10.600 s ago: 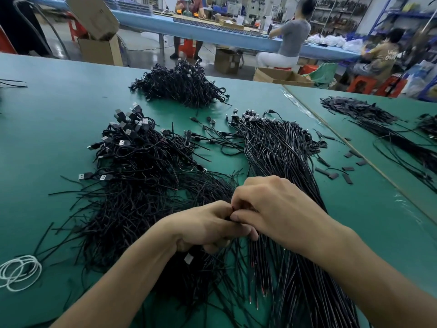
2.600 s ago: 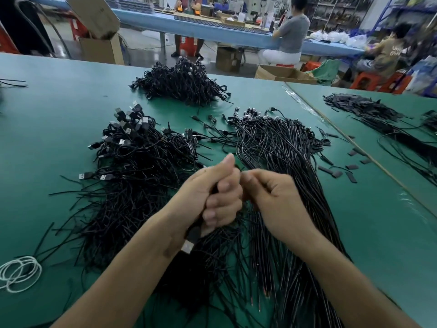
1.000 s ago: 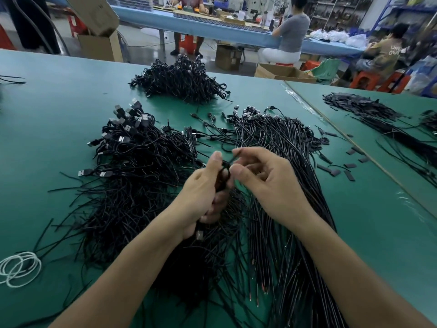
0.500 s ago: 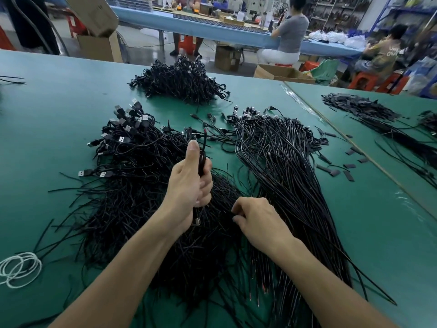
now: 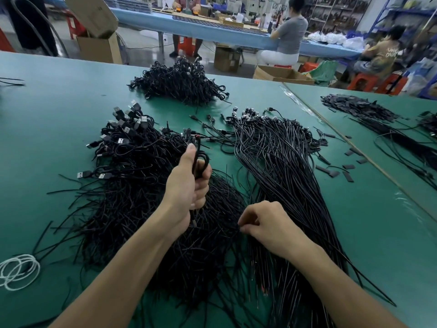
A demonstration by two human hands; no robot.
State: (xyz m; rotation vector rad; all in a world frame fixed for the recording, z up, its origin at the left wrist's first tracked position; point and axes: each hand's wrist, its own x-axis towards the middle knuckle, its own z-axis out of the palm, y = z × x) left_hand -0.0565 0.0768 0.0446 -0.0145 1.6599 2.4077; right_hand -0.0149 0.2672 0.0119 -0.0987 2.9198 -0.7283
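My left hand [image 5: 186,185] grips a folded black cable [image 5: 200,159], its loop sticking up past my thumb, above the tangled pile of USB cables [image 5: 132,166] on the green table [image 5: 47,110]. My right hand [image 5: 267,223] is lower, knuckles up, with its fingertips curled and pinching thin black wires at the near end of the straight cable bundle [image 5: 279,166]. The bundle runs from its plugs at the far end down toward me. What my right fingers hold exactly is hidden under the hand.
A third heap of coiled black cables [image 5: 182,84] lies farther back. A white cord coil [image 5: 17,272] sits near the left front edge. Small black sleeves [image 5: 335,172] are scattered right of the bundle. A second table [image 5: 378,119] with more cables adjoins on the right; people sit beyond.
My hands parted: the left one lifted the folded cable up and left, while the right one dropped to the near end of the straight bundle and pinched wires there.
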